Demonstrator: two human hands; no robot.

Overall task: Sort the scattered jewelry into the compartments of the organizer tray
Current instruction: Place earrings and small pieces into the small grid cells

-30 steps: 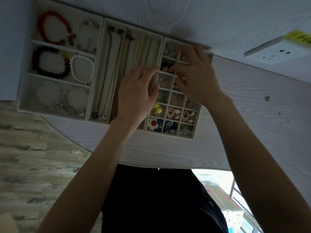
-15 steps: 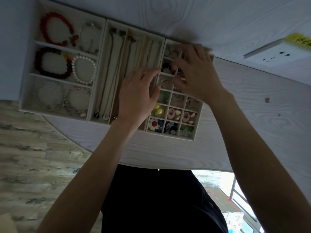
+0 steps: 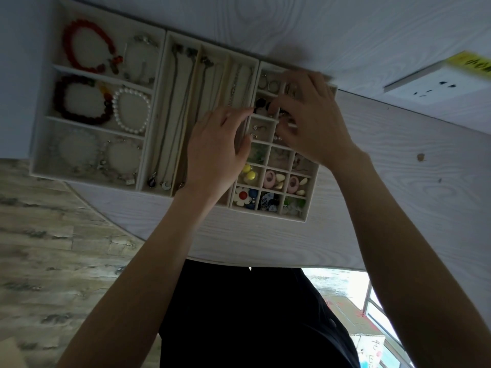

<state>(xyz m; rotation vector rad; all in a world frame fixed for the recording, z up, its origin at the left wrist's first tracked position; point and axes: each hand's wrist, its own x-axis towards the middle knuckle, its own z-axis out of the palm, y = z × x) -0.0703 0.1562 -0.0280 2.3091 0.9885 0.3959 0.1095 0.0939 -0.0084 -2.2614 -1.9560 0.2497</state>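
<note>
- Both hands barely shifted since the earlier frames; right fingertips sit slightly lower over the same small cells, left hand unchanged in place.
- pale wood-grain table (image 3: pixel 398 181) carries everything; white wall socket plate (image 3: pixel 438 86) at upper right.
- cream fabric-lined organizer tray (image 3: pixel 42 144) lies on the table in three joined sections: bracelets at left, necklaces in the middle, a small-cell grid at right.
- left hand (image 3: pixel 212 152) rests over the boundary between the necklace section and the grid, fingers loosely bent, tips at the grid's upper-left cells; cannot tell if it pinches anything.
- right hand (image 3: pixel 310 120) covers the grid's upper cells, fingers curled down; what they hold, if anything, is hidden.
- red bead bracelet (image 3: pixel 70 49) in the top left compartment.
- white pearl bracelet (image 3: pixel 131 110) in the compartment below, beside a dark bead one.
- yellow ball earrings (image 3: pixel 249 173) in a lower grid cell.
</note>
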